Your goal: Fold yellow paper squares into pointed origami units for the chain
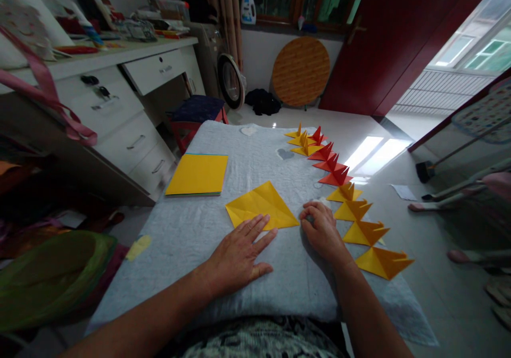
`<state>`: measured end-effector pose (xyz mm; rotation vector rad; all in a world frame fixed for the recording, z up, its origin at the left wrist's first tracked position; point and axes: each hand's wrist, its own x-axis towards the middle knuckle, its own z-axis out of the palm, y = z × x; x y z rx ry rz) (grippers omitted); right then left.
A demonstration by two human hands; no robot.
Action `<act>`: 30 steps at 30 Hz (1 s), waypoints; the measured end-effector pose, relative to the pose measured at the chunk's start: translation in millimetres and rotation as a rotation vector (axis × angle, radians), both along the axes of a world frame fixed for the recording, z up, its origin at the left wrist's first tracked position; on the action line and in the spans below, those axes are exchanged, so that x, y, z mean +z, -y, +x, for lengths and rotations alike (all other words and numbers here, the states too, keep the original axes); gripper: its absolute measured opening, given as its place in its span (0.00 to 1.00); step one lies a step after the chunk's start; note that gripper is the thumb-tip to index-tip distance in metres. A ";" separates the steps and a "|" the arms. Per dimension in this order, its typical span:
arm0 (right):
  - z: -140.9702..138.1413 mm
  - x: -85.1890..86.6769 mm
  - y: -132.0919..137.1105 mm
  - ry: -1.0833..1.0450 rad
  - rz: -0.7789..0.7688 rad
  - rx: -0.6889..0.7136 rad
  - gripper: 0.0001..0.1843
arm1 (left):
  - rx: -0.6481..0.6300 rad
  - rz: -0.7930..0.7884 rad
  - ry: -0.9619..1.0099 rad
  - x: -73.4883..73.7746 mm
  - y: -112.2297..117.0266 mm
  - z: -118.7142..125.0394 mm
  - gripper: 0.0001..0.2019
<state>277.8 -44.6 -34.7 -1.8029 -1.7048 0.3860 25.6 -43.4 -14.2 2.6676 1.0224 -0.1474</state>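
Observation:
A square yellow sheet of paper (265, 201) with crease lines lies on the cloth-covered table, turned so its corners point outward. Flat across its near edge rests my left hand (241, 249), fingers stretched out. My right hand (322, 229) is curled on the cloth just beside the sheet's right corner, with nothing seen in its fingers. To the left sits a stack of square paper (199, 174) with yellow on top. Several folded yellow paper pieces (383, 262) and red folded paper pieces (335, 174) form a line along the table's right side.
A pale blue cloth (255, 294) covers the table. Beyond it are a stool (195, 108), a washing machine (231, 81) with its door open and a round wooden board (301, 71). White drawers (131, 134) stand left, near a green basket (51, 278).

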 end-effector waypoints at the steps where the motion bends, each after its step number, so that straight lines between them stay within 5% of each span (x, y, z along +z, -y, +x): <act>1: 0.0 1.8 0.0 -0.043 0.041 -0.014 0.09 | 0.000 0.002 0.007 -0.3 0.0 -0.1 0.37; 6: -8.8 19.2 4.0 -0.213 0.230 0.028 0.10 | 0.009 -0.002 0.024 -2.2 0.6 -0.4 0.37; 11: -27.5 24.6 10.2 -0.229 0.056 0.456 0.11 | 0.018 0.022 0.073 -6.3 1.7 -1.5 0.38; 14: -34.0 21.8 11.7 -0.172 0.057 0.558 0.16 | 0.019 0.010 0.062 -7.7 1.8 -1.5 0.40; 20: -42.5 28.5 14.6 0.055 0.010 0.585 0.16 | 0.006 0.008 0.048 -6.0 1.1 -7.4 0.41; 30: -66.8 32.0 21.9 0.446 -0.044 0.525 0.11 | -0.035 0.075 0.022 -8.0 -0.4 -54.0 0.41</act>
